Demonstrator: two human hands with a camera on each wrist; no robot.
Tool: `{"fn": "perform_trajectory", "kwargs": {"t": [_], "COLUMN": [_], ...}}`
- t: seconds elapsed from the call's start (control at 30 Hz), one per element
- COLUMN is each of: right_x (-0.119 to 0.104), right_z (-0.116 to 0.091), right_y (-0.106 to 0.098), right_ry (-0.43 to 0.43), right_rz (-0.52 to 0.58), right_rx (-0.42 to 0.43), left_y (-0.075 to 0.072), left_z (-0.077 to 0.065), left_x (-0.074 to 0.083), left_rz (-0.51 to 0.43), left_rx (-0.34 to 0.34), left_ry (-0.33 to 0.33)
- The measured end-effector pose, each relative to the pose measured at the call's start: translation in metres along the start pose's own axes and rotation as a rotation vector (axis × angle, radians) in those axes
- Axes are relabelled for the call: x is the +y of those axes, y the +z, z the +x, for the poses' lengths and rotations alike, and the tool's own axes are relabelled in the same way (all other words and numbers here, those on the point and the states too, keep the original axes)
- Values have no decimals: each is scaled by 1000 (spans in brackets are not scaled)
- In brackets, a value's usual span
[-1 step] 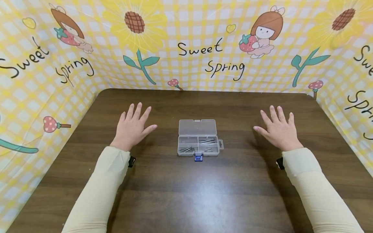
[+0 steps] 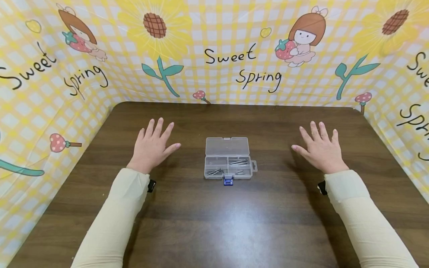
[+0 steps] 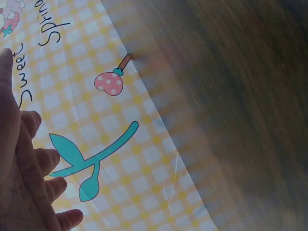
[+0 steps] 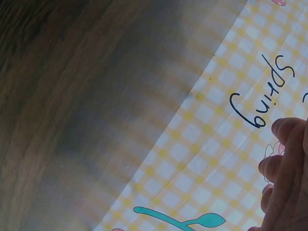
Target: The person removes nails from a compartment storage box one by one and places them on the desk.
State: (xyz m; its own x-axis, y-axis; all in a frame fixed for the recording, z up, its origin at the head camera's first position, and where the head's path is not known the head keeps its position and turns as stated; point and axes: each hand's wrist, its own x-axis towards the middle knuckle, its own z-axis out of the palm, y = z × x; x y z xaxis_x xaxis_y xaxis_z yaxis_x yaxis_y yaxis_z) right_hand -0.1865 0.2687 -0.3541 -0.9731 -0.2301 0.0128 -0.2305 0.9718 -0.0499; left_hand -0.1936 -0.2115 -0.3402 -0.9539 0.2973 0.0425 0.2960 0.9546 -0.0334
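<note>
In the head view a clear plastic compartment box (image 2: 216, 162) lies on the table between the two hands, its lid (image 2: 227, 146) folded back behind it. Long metal screws or nails (image 2: 215, 172) fill the front left compartment. More long ones (image 2: 238, 162) lie at the back right, and a few small pieces (image 2: 240, 172) at the front right. A blue latch (image 2: 228, 181) hangs down in front. To the left of the box is my left hand (image 2: 151, 147), fingers spread, holding nothing. My right hand (image 2: 320, 150) is on the other side, likewise spread and apart from the box.
The dark wooden table (image 2: 201, 223) carries a bright reflection near its front. A yellow checked cloth (image 2: 228, 89) with printed flowers and lettering hangs along the back and both sides. A clear hang tab (image 2: 254, 166) sticks out from the box's right side.
</note>
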Motion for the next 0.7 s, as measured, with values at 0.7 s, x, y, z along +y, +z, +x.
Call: {"fn": "perform_trajectory", "kwargs": {"t": [0.7], "right_x": [-12], "right_z": [-1], "right_y": [-7], "right_ry": [-80], "right_rz": [113], "right_rx": [-42], "left_y": [4], "left_z": [3], "left_x": [11], "left_rz": [7], "left_rx": [-29], "left_ry": [93]}}
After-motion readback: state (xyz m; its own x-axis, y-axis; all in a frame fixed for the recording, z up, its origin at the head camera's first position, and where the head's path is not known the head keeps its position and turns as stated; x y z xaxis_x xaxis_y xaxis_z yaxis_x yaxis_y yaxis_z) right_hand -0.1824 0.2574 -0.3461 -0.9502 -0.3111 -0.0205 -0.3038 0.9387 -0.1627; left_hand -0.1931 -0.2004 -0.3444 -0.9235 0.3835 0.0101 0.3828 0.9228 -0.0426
